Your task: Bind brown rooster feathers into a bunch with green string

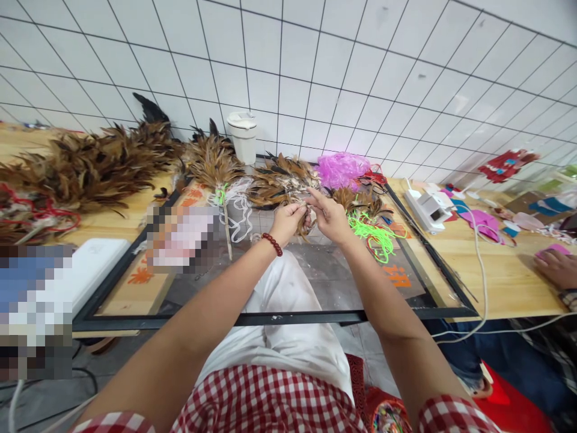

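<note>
Both my hands are raised over a black-framed glass table [270, 317]. My left hand [287, 221], with a red bead bracelet on the wrist, is closed around a small bunch of brown feathers [279, 183]. My right hand [330, 215] pinches the same bunch from the right, its index finger stretched out across the top. A finished feather duster with a stick [215, 163] lies just left of the bunch, beside loose white cord [240, 210]. Neon green cord [376, 234] lies to the right of my right hand.
A big heap of brown feathers [85, 165] covers the wooden table at the left. A white cup [243, 137] stands by the tiled wall, with a pink plastic bag [342, 169] beside it. A white glue gun [426, 210] with its cable, pink scraps and another person's hand [559, 267] are at the right.
</note>
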Motion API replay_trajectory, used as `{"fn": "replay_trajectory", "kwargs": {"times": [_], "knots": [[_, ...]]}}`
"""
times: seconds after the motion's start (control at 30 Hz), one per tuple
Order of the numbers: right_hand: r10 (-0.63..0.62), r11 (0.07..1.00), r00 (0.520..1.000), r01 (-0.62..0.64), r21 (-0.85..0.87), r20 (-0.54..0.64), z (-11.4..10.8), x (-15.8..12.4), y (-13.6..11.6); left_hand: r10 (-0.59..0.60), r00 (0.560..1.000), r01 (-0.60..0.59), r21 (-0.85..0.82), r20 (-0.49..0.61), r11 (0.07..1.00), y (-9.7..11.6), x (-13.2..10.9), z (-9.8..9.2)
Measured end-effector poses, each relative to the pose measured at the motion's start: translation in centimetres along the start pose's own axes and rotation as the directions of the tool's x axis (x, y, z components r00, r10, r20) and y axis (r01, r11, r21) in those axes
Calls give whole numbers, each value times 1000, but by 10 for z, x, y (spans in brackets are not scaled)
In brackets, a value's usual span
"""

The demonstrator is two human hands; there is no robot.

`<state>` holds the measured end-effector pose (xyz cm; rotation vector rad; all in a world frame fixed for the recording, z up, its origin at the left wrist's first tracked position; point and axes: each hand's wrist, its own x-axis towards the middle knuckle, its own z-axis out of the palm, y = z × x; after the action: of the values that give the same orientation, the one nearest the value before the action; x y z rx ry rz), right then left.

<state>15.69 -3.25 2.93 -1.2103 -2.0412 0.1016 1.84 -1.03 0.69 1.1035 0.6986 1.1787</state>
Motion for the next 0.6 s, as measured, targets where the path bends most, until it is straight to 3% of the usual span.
{"fn": "replay_trajectory", "kwargs": {"times": [0.17, 0.27, 0.4, 0.5, 0.6], "knots": [[162, 971, 985, -148, -189, 62, 0, 0, 16, 8, 993, -9, -4, -118, 1000, 0, 3, -4], [292, 898, 937, -200, -392, 192, 1, -3, 29, 0, 985, -1, -6, -174, 1000, -1, 6, -5], [374, 838, 881, -187, -512, 290, 3, -6, 35, -9, 980, 9, -1, -197, 1000, -2, 7, -5], [369, 818, 899, -193, -542, 237, 2, -6, 33, -37, 978, 36, -9, -203, 999, -1, 6, -5], [242, 871, 956, -139, -471, 165, 2, -4, 29, -41, 979, 42, 2, -200, 999, 0, 5, -4]]}}
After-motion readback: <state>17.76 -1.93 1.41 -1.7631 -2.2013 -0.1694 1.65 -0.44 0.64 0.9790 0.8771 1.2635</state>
